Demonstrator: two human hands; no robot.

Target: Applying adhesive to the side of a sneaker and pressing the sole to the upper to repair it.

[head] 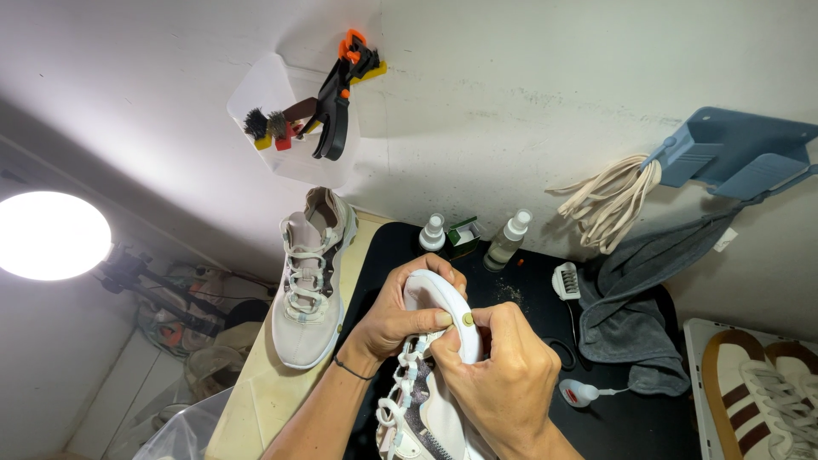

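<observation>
1. Ring lamp [53, 235] glows at 9 o'clock; a spare sneaker [312, 277] lies toe-down on the pale surface [256, 393], left of centre.
2. Left hand [400, 317] is clamped on the held sneaker [426, 400], thumb pressing the white tongue [443, 302].
3. The held sneaker's long axis runs 6 to 12 o'clock, tongue end up, directly between both hands.
4. Right hand [503, 375] is closed on the tongue from 3 o'clock; both hands equally near.
5. Spray bottles [508, 238] at 12 o'clock, grey cloth [635, 311] at 3 o'clock.
</observation>
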